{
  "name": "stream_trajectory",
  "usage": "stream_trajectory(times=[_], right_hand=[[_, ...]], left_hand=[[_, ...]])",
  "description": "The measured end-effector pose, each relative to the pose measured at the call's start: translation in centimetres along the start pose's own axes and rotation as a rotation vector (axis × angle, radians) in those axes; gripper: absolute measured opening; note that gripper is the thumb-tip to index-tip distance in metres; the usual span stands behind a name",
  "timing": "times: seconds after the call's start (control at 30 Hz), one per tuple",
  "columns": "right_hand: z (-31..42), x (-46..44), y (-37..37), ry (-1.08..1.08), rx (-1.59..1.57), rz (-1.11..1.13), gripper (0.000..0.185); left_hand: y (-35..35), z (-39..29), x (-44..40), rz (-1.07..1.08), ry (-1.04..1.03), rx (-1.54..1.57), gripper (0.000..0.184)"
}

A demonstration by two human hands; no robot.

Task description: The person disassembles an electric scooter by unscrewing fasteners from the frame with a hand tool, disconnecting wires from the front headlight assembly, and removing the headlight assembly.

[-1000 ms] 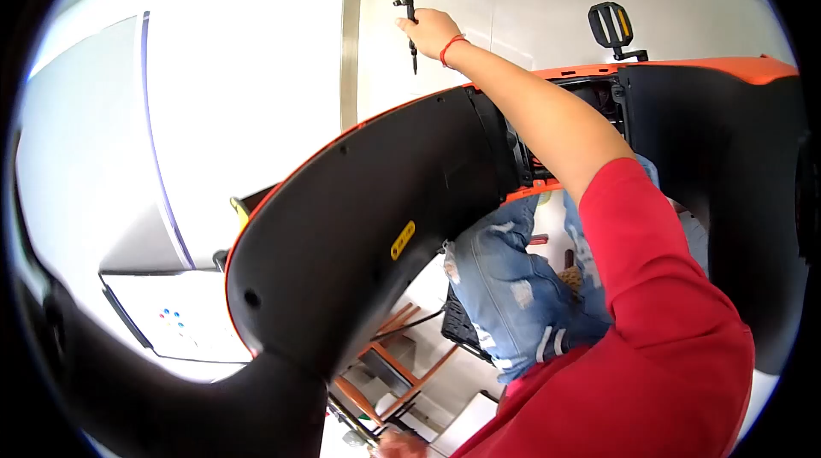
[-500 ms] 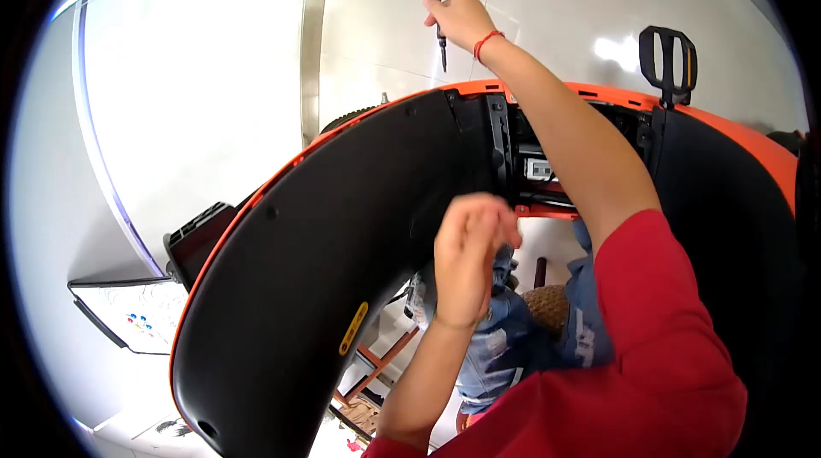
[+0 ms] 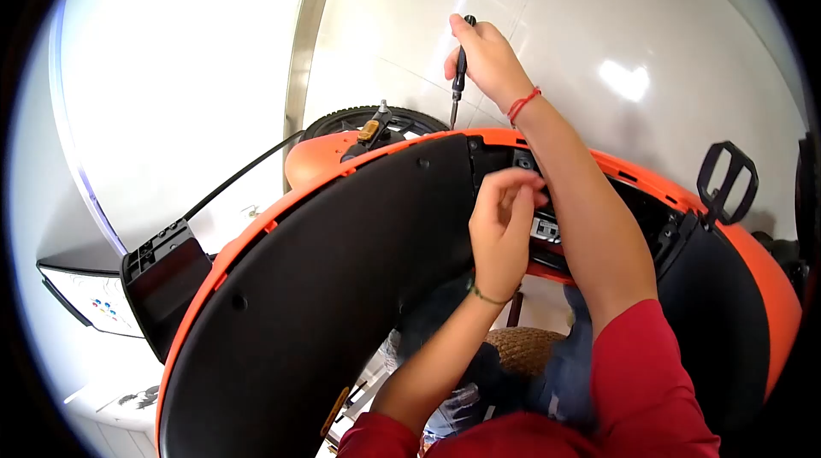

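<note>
My right hand (image 3: 489, 63), with a red string round its wrist, is closed round a black-handled screwdriver (image 3: 460, 73). The shaft points down, and its tip is at the outer edge of the orange rim (image 3: 410, 143); I cannot tell whether they touch. My left hand (image 3: 503, 231) is curled over the near side of the open compartment (image 3: 547, 230) in the black curved body (image 3: 325, 261). Its thumb and fingers come together, and anything between them is hidden. Inside the compartment, a silvery part shows beside my right forearm.
A black pedal (image 3: 727, 183) sticks out on the right. Beyond the rim at the left are a tyre (image 3: 342, 118) and an orange reflector (image 3: 369, 130). A black box-like part (image 3: 162, 278) juts out at far left. My legs and a woven seat (image 3: 523, 348) are below.
The screwdriver has come down towards the orange rim in my right hand. My left hand has moved right, up to the compartment. The whole view has shifted, showing more of the wheel.
</note>
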State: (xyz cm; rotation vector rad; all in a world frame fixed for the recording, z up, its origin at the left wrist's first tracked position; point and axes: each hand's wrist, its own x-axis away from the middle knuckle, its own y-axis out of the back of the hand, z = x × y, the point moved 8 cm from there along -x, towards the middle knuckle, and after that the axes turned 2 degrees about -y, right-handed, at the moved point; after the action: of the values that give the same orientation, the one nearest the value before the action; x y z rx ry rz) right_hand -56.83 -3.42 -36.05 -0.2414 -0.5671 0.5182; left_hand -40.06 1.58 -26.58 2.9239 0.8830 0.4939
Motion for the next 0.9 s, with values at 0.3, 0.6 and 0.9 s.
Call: stream_trajectory(times=[0.3, 0.6, 0.9], right_hand=[[1.8, -1.3, -3.5, 0.108, -0.121, 0.206, 0.043], [-1.4, -2.7, -5.8, -0.041, -0.289, 0.258, 0.031], [-3.1, -3.1, -7.5, -0.098, -0.383, 0.311, 0.032]], left_hand=[[1.9, -0.7, -1.3, 0.072, 0.028, -0.204, 0.013], [-3.1, -5.0, -6.6, 0.04, -0.156, -0.085, 0.014], [-10.1, -0.4, -20.0, 0.428, -0.232, -0.713, 0.015]])
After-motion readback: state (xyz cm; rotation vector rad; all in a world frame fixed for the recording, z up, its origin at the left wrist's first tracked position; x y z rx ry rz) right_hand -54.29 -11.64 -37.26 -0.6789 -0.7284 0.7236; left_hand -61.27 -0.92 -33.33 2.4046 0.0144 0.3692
